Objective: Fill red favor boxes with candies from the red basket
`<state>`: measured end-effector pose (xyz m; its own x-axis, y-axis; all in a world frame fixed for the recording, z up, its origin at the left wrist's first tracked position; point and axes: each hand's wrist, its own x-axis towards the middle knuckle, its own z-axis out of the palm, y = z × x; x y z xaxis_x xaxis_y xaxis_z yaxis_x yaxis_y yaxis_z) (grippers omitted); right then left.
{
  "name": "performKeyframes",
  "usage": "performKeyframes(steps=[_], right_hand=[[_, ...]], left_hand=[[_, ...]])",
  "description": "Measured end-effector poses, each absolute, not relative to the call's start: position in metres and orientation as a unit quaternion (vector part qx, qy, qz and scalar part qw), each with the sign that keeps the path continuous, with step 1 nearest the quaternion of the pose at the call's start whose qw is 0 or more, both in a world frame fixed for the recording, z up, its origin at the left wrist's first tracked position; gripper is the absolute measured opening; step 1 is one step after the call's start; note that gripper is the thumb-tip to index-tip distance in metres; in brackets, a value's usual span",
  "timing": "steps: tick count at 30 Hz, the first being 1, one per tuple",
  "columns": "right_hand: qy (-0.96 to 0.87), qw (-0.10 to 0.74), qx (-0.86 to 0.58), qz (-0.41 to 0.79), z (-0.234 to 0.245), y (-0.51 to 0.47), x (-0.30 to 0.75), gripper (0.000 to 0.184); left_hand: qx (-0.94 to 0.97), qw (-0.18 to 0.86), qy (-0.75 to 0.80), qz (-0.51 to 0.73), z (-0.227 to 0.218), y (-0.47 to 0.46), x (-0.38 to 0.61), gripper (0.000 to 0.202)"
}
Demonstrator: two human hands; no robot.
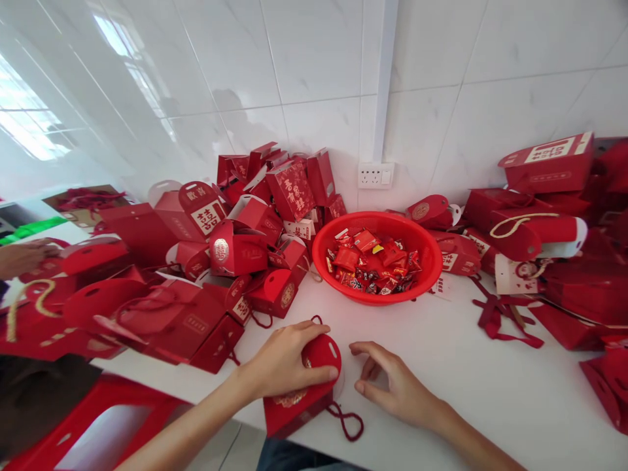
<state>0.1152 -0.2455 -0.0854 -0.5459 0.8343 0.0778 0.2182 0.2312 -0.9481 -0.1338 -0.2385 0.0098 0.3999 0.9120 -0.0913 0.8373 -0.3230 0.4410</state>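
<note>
A red gift box (307, 410) with a gold print and a rounded, slotted flap lies at the table's front edge. My left hand (289, 360) grips it from above, thumb and fingers across the flap. A dark red cord (350, 422) loops out of the box on its right side, and a bit of cord shows above the fingers. Just right of the box my right hand (392, 383) hovers near the flap with curled fingers apart, nothing visible in them. Beyond the hands stands a red plastic basket (318, 261) holding wrapped sweets (366, 261).
Red gift boxes (240, 252) are heaped at the left and back, and more boxes (544, 229) pile up on the right. A dark red ribbon (505, 320) lies on the white table (456, 366). Another person's hand (27, 257) shows at far left. A socket (375, 175) is on the wall.
</note>
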Motion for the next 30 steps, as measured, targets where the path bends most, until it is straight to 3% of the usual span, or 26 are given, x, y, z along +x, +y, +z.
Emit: performKeyframes(steps=[3, 9, 13, 16, 22, 25, 30], right_hand=[[-0.716, 0.306, -0.36, 0.515, -0.084, -0.245, 0.114, 0.037], [-0.68, 0.37, -0.351, 0.527, -0.078, -0.241, 0.116, 0.043], [-0.619, 0.453, -0.366, 0.527, -0.077, -0.233, 0.124, 0.052], [-0.601, 0.471, -0.357, 0.538, -0.076, -0.232, 0.128, 0.051], [-0.668, 0.459, -0.345, 0.473, -0.068, -0.241, 0.123, 0.043], [-0.713, 0.447, -0.312, 0.441, -0.065, -0.244, 0.122, 0.038], [-0.739, 0.426, -0.308, 0.421, -0.069, -0.243, 0.125, 0.037]], left_hand=[[0.802, 0.24, 0.532, 0.129, 0.011, -0.235, -0.131, 0.029], [0.773, 0.281, 0.476, 0.312, 0.016, -0.232, -0.132, 0.028], [0.82, 0.176, 0.303, 0.453, 0.006, -0.241, -0.129, 0.014], [0.856, 0.107, 0.223, 0.455, -0.011, -0.248, -0.123, 0.008], [0.863, 0.139, 0.263, 0.408, -0.031, -0.261, -0.116, 0.01], [0.844, 0.152, 0.308, 0.412, -0.031, -0.263, -0.118, 0.023], [0.821, 0.084, 0.388, 0.41, -0.032, -0.263, -0.118, 0.042]])
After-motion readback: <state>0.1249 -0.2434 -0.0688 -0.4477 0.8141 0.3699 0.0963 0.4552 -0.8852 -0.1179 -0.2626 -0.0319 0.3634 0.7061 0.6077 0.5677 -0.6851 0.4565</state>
